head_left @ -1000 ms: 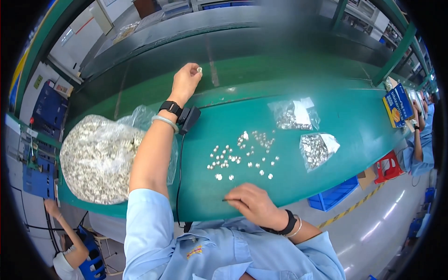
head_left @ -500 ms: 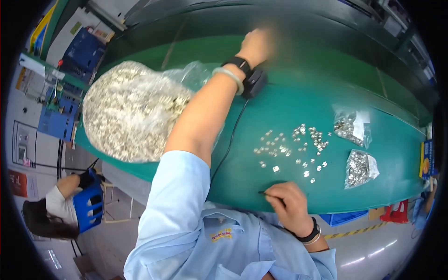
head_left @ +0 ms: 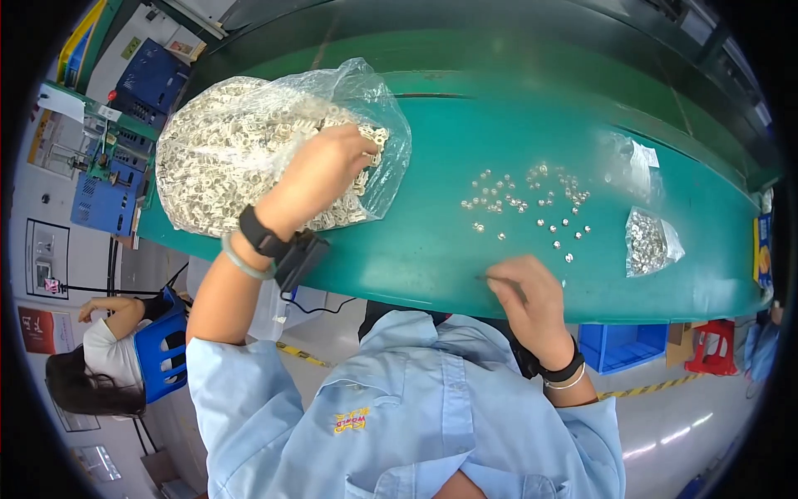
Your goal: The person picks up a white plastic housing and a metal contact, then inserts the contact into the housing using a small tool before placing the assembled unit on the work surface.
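My left hand (head_left: 320, 170) reaches into the mouth of a large clear plastic bag (head_left: 241, 150) full of small silver metal parts, fingers curled among them. My right hand (head_left: 528, 291) rests on the green table's near edge, pinching a thin dark tool, perhaps tweezers (head_left: 499, 281). Several loose silver parts (head_left: 528, 200) lie scattered on the table just beyond my right hand.
The green table (head_left: 432, 241) curves across the view. Two small clear bags of parts (head_left: 652, 241) lie at the right. Blue crates (head_left: 628, 345) and a red stool (head_left: 711, 345) stand under the table. A seated person (head_left: 104, 358) is at lower left.
My left hand has come back from the far side of the table and gone into the big bag. My head has turned left, and my right hand stays at the near edge.
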Tool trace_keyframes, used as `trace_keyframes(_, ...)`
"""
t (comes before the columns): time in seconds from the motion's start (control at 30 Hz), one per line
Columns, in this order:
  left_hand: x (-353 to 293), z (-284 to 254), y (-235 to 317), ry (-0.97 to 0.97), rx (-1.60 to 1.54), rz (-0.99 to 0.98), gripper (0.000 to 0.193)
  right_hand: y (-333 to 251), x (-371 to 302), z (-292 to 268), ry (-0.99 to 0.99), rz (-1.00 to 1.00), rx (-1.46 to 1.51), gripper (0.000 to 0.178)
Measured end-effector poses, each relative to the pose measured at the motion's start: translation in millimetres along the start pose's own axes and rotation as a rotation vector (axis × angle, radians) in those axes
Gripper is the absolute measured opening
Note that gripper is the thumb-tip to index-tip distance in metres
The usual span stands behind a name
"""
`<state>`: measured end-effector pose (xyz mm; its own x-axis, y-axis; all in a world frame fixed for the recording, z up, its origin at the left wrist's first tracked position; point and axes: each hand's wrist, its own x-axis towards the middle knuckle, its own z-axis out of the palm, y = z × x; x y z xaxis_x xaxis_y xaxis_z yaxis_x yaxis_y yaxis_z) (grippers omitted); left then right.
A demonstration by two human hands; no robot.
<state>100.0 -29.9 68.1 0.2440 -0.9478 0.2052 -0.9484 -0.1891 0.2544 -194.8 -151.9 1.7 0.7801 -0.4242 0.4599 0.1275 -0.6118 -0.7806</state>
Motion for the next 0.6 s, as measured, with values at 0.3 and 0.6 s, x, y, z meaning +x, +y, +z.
trace_keyframes(0.3, 10, 32, -21, 0.023, 0.15, 0.181, 0.025, -5, -3, 0, 0.054, 0.133, 0.003, 0.018)
trace_keyframes(0.6, -21, 10, 36, 0.078, -0.405, -0.039, 0.016, 3, -3, -1, 0.149, 0.279, 0.152, 0.019)
